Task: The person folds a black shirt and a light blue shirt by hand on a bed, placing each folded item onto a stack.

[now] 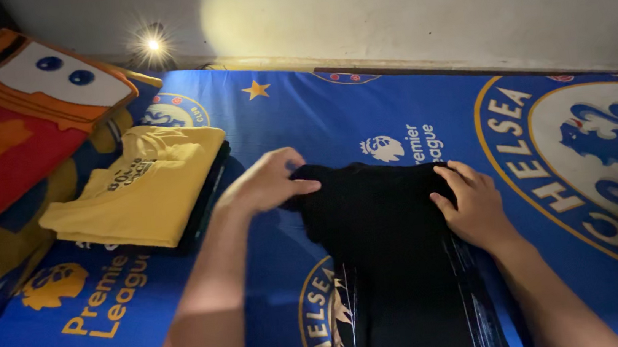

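Nearest, lying lengthwise down the middle of the blue printed bed sheet (393, 103): a black fabric garment with a pale print along its left edge (391, 264), partly folded, far end doubled over. Left hand (268, 181) at the far left corner of the garment, fingers curled, thumb and fingertips pinching the folded edge. Right hand (473, 206) flat on the right side of the garment, fingers spread a little and pressing the cloth down. Further left, well apart from both hands: a folded yellow cotton shirt with dark lettering (146, 187), stacked on a dark folded piece barely showing beneath. Beyond that, at the far left: a red and orange cartoon-car cushion with big eyes (4, 114). Farthest, a pale plaster wall (421, 1) with a small bright lamp (152, 44) at its foot.
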